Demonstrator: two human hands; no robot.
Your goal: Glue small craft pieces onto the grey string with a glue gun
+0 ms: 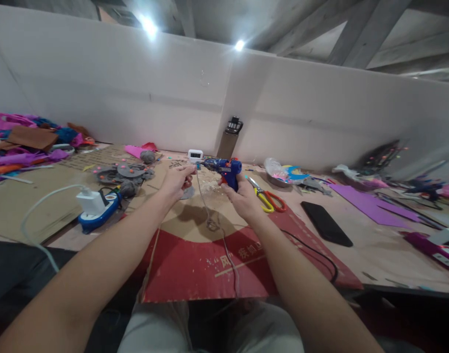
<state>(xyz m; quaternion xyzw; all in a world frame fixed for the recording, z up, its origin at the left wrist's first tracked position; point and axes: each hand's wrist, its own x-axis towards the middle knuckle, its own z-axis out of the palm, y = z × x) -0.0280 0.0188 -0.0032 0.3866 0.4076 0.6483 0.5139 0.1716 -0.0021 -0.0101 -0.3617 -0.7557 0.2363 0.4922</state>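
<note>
My right hand is wrapped around the handle of a blue hot glue gun, whose nozzle points left. Facing the nozzle, my left hand is closed in a pinch at the end of a thin grey cord. The cord hangs down to a small tangle and runs on over the red-printed cardboard. Whether the nozzle touches the cord is too small to tell. Under my hands the cardboard carries pale glue residue.
Right of my hand lie yellow-and-red scissors and a black phone. A blue power strip and grey felt pieces lie left. Behind stand a small white clock and a dark bottle. Purple sheets lie far right.
</note>
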